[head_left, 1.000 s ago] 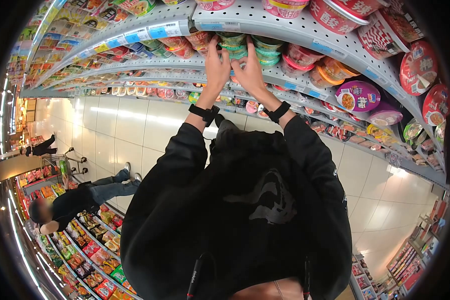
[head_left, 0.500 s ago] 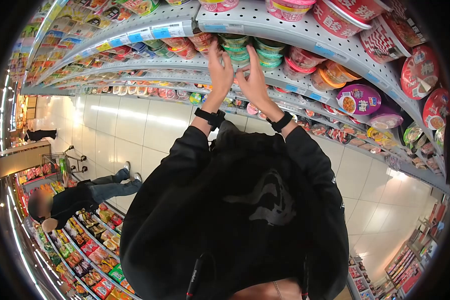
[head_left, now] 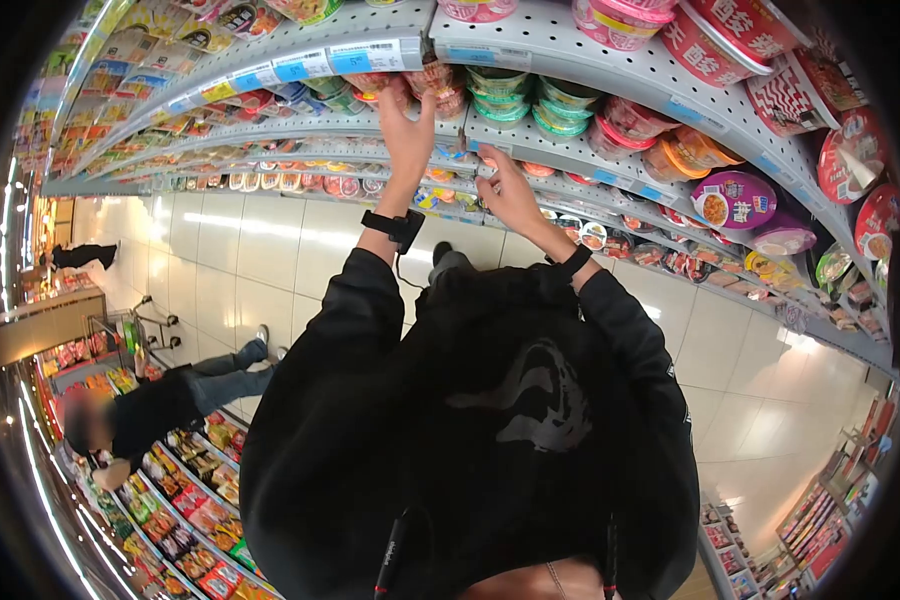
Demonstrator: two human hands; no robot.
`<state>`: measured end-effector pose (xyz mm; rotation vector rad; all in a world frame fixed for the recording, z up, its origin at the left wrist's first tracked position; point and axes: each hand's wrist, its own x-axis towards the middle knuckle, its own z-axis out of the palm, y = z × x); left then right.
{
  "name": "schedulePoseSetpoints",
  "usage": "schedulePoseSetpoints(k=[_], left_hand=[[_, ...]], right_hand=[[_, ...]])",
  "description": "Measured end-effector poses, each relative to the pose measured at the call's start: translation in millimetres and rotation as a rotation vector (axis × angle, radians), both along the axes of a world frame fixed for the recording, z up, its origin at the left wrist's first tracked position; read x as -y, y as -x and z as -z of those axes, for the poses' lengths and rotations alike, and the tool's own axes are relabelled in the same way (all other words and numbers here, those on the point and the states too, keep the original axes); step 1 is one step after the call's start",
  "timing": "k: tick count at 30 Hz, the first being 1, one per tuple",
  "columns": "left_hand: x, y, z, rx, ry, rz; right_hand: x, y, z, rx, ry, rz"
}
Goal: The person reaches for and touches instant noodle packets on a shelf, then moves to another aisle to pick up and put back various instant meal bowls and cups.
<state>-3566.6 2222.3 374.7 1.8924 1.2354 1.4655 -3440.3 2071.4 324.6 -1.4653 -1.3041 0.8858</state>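
Observation:
My left hand [head_left: 405,140] reaches up to the shelf, its fingers stretched out and apart at the front of stacked reddish-brown instant noodle cups [head_left: 442,92]. The fingertips are at the cups, and I cannot make out whether they press on them. Lower and to the right, my right hand [head_left: 513,190] is in front of the shelf edge with its fingers loosely bent and apart, holding nothing I can see. Right of the left hand stand green-rimmed cups [head_left: 500,95] in a stack, and beside them another green stack [head_left: 567,105].
Red bowls [head_left: 715,45] fill the upper shelf at the right, and a purple bowl [head_left: 735,198] sits lower. A price-label rail [head_left: 300,68] runs along the shelf edge. Behind at left, a person in dark clothes [head_left: 160,410] stands near a shopping cart [head_left: 150,325] on the tiled floor [head_left: 260,240].
My left hand has moved left, from the green cups to the reddish-brown ones. My right hand has come down and away from the green stack. The green cups stay on the shelf.

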Motion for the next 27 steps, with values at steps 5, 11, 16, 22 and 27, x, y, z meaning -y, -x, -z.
schedulePoseSetpoints(k=[5,11,16,22,27], left_hand=[[-21,9,10,0.064,0.090,0.274],[-38,21,21,0.092,0.208,0.423],[-48,22,25,0.044,0.208,0.458],[-46,18,9,0.121,0.257,0.500],[-45,13,3,0.152,0.227,0.477]], right_hand=[[-39,26,11,0.043,-0.021,0.108],[-79,49,19,-0.051,0.078,0.305],[-103,56,22,0.068,0.032,0.454],[-116,58,9,0.221,0.049,0.543],[-127,59,26,0.222,-0.021,0.603]])
